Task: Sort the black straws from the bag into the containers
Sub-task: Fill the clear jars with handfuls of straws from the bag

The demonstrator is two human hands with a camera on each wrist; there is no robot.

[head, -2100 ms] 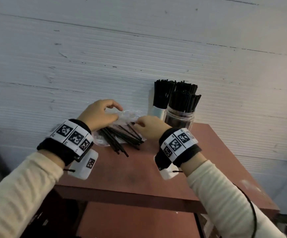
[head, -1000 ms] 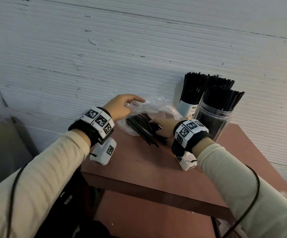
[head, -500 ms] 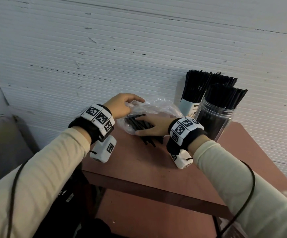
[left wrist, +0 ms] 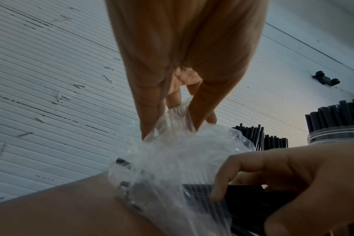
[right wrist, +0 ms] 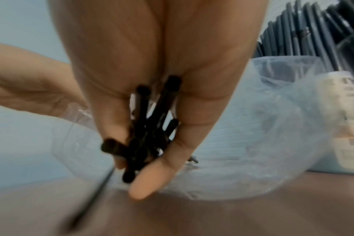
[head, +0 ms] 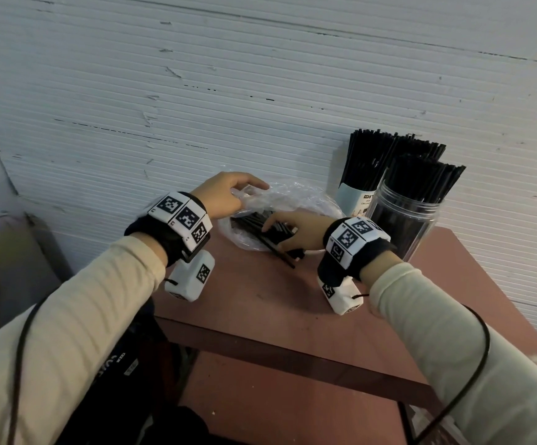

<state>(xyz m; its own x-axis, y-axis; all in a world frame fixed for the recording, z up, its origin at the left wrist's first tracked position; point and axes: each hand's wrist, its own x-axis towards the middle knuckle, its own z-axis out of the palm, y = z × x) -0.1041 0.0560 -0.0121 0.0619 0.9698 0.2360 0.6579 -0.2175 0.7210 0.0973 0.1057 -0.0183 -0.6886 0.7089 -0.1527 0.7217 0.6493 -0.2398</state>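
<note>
Left hand (head: 225, 194): raised over the far left part of the reddish-brown table (head: 292, 309), fingers and thumb pinched on a fold of the clear plastic bag (head: 292, 195), lifting its upper film. Left wrist view confirms the pinch: crumpled film caught between the fingertips (left wrist: 150, 126).

Bag: lies on the table against the white ribbed wall (head: 196, 91), its mouth toward the person. Loose black straws (head: 254, 223) lie inside; a few ends stick out of the mouth onto the table top.

Right hand (head: 296, 231): reached into the bag's mouth, fingers curled round a small bundle of the straws. Right wrist view shows the bundle clamped between thumb and fingers, straw ends crossing; picture blurred.

Right of the bag, near the wall: white labelled cup (head: 355, 199) packed with upright black straws, and just beside it, nearer the person, a clear plastic jar (head: 405, 226), likewise full of upright straws.
</note>
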